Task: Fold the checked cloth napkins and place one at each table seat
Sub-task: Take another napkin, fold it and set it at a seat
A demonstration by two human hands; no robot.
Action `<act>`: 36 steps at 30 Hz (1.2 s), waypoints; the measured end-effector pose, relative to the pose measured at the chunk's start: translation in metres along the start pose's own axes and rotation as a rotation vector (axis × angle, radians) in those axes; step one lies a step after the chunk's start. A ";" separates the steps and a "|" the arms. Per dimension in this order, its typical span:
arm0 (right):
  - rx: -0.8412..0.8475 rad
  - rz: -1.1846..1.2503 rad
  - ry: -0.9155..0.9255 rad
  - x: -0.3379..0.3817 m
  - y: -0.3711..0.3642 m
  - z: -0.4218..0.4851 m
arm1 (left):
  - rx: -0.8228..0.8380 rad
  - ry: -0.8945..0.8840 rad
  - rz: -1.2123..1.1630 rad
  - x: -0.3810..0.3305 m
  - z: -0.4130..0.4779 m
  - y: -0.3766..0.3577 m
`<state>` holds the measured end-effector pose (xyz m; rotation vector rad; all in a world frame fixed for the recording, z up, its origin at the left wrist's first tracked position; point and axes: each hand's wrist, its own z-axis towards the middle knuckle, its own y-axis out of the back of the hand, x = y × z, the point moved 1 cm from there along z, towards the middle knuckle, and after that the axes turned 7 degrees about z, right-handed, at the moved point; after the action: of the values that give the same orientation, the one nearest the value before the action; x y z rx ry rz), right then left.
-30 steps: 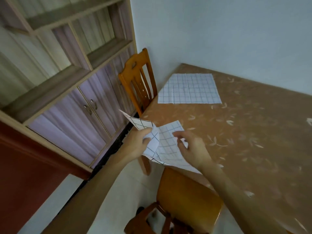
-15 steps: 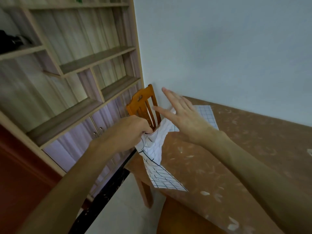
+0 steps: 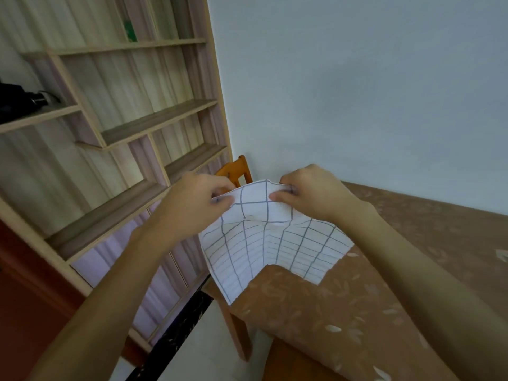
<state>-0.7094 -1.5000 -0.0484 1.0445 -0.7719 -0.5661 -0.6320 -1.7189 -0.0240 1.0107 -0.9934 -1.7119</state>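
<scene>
1. Now pinched along the top edge: napkin (image 3: pixel 264 243), between left hand (image 3: pixel 198 199) and right hand (image 3: pixel 310 193), fingers curled.
2. Held up over the table (image 3: pixel 357 312) corner, before a chair (image 3: pixel 233 169).
3. Stretched left to right on top; hanging downward, bottom edge lying on the table.

Home dining corner: table (image 3: pixel 343 312), wooden chair (image 3: pixel 233 170), wall shelving (image 3: pixel 154 122).

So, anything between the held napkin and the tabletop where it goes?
Nothing visible. The left hand and right hand pinch the napkin at its top; its lower part hangs at the table corner, only patterned tabletop below.
</scene>
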 end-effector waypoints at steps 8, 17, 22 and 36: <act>-0.076 0.054 -0.037 -0.019 0.022 -0.015 | -0.179 -0.010 0.091 -0.013 0.011 0.000; -0.213 0.016 -0.075 -0.033 0.040 -0.036 | -0.294 -0.014 0.128 -0.002 0.019 -0.006; -0.135 0.055 -0.095 -0.028 0.035 -0.043 | -0.118 0.025 0.017 -0.026 0.018 -0.017; -0.155 0.603 -0.191 0.000 0.032 -0.062 | 0.034 0.286 -0.831 -0.095 0.021 -0.032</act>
<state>-0.6589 -1.4530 -0.0367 0.5727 -1.1358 -0.2000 -0.6349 -1.6166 -0.0262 1.7950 -0.4219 -2.1000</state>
